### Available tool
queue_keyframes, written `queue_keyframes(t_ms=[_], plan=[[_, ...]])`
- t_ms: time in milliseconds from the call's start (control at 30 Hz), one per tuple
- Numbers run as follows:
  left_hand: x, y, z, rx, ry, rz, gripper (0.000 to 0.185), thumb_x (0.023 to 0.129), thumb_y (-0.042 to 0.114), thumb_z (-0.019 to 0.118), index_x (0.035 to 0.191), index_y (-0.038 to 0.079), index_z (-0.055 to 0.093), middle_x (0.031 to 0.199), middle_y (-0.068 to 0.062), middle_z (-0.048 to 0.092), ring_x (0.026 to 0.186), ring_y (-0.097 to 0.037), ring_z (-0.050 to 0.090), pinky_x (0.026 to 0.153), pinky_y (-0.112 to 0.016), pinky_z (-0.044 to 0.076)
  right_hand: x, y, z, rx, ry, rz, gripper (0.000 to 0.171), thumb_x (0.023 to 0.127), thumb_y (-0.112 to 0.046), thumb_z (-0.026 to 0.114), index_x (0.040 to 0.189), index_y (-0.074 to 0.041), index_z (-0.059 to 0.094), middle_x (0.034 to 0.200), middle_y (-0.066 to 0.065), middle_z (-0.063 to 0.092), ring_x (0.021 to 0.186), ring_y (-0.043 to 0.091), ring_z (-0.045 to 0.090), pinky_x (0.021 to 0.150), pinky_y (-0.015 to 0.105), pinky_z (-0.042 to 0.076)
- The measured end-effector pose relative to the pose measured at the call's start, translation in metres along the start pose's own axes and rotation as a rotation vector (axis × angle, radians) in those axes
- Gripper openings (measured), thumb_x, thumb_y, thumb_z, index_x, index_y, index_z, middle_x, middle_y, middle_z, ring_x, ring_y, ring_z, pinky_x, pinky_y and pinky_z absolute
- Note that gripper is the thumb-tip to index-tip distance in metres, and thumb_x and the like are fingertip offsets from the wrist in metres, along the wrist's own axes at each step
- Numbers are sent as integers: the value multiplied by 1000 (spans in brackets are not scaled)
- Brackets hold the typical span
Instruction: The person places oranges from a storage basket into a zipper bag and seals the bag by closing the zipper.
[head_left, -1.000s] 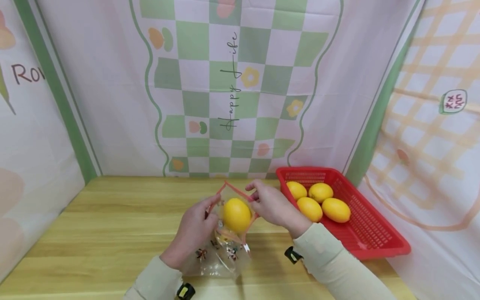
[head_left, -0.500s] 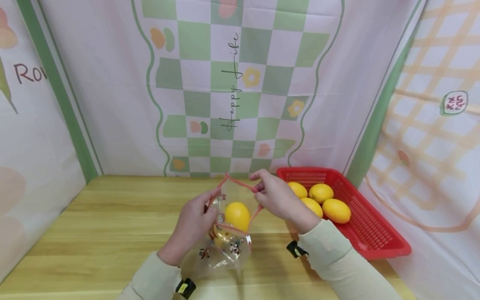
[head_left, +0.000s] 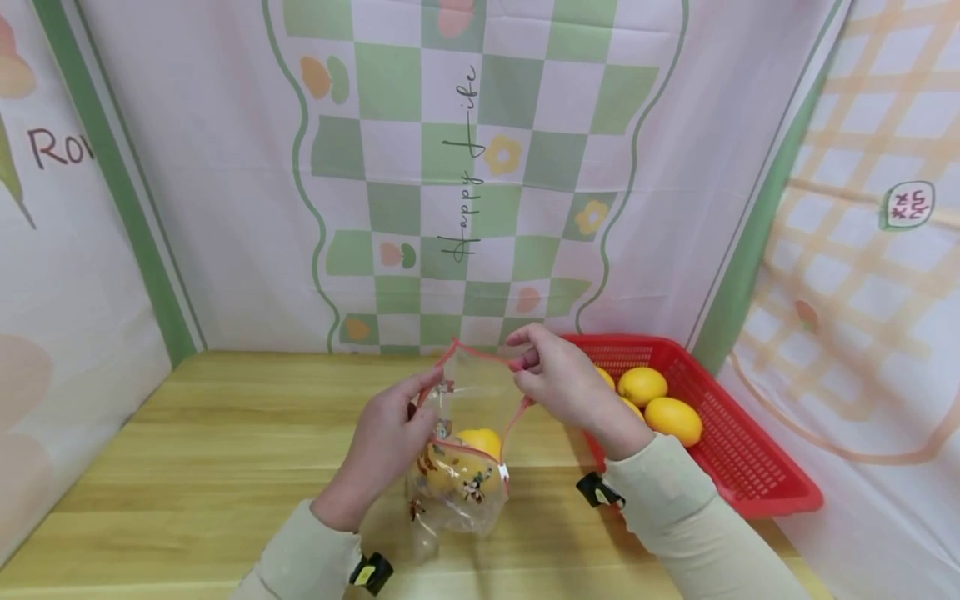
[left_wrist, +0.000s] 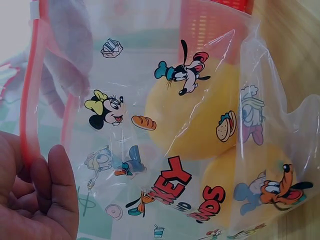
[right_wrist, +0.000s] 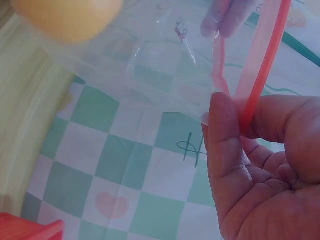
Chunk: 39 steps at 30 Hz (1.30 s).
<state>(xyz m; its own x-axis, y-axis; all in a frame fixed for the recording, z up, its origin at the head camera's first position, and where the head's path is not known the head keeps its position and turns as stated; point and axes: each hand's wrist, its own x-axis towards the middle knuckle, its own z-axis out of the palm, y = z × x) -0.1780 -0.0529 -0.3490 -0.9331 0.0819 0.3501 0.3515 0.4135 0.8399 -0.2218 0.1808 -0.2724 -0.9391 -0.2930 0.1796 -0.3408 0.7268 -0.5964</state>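
A clear zip bag (head_left: 468, 492) printed with cartoon figures hangs between my hands, its red-edged mouth spread wide. My left hand (head_left: 390, 437) pinches the left side of that mouth between thumb and fingers. On the opposite side, my right hand (head_left: 562, 383) pinches the red edge, as the right wrist view also shows. Inside the bag lies a lemon (head_left: 480, 440), its top showing above the front rim. The left wrist view shows two yellow fruits through the plastic, an upper lemon (left_wrist: 195, 115) and a lower lemon (left_wrist: 250, 185).
A red plastic basket (head_left: 757, 450) stands at the right of the wooden table (head_left: 247, 450), with several lemons (head_left: 672, 421) in it. My right forearm passes in front of its near left side. A checkered cloth (head_left: 450, 167) hangs behind the table.
The lemon has sunk lower into the bag. My right hand has moved up and slightly right, pulling the mouth wider and lifting the bag a little; my left hand has barely moved.
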Motion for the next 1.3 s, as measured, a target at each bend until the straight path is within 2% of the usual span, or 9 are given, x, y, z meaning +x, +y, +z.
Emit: queue_keyframes(t_ms=[233, 367, 467, 600, 767, 1000, 1300], plan=[[2, 3, -1, 9, 11, 13, 57, 92, 2, 53, 147, 15, 61, 61, 0, 51, 44, -7, 37, 38, -20, 31, 0, -2, -3, 12, 0, 10, 39, 96, -4, 64, 134, -6, 57, 107, 11, 69, 85, 19, 66, 70, 30, 61], [2, 4, 0, 4, 17, 6, 56, 92, 2, 54, 146, 14, 62, 73, -3, 61, 46, -7, 38, 38, -21, 32, -1, -1, -2, 33, -7, 17, 40, 96, -4, 64, 135, -6, 56, 109, 13, 69, 84, 19, 66, 70, 30, 62], [2, 4, 1, 19, 15, -4, 54, 93, 3, 55, 146, 14, 62, 79, -3, 62, 47, -7, 38, 40, -21, 33, -1, 1, 1, 32, -12, 18, 39, 96, -5, 64, 134, -6, 56, 107, 12, 69, 81, 17, 66, 70, 30, 62], [1, 3, 3, 45, 5, -24, 53, 95, 5, 55, 146, 14, 61, 68, -2, 54, 48, -8, 38, 41, -22, 33, -3, 4, 3, -5, -8, 21, 38, 95, -7, 66, 133, -7, 57, 102, 9, 69, 76, 15, 66, 71, 30, 60], [0, 0, 4, 52, -8, -42, 54, 94, 5, 54, 147, 15, 61, 64, 0, 51, 48, -9, 39, 41, -22, 34, -3, 8, 5, -20, -17, 29, 38, 95, -7, 65, 133, -7, 58, 100, 8, 69, 75, 16, 64, 70, 30, 59], [-1, -6, 8, 56, -30, -50, 53, 96, 5, 54, 148, 14, 60, 66, 0, 55, 48, -10, 42, 41, -22, 35, -2, 12, 9, 15, -54, 51, 40, 95, -5, 64, 134, -7, 57, 105, 9, 69, 72, 16, 64, 69, 30, 60], [-2, -11, 12, 55, -36, -59, 52, 96, 4, 55, 147, 13, 60, 73, -1, 55, 50, -10, 40, 42, -22, 34, -3, 14, 12, -12, -60, 47, 37, 96, -8, 65, 132, -7, 60, 106, 9, 71, 70, 14, 66, 67, 30, 59]])
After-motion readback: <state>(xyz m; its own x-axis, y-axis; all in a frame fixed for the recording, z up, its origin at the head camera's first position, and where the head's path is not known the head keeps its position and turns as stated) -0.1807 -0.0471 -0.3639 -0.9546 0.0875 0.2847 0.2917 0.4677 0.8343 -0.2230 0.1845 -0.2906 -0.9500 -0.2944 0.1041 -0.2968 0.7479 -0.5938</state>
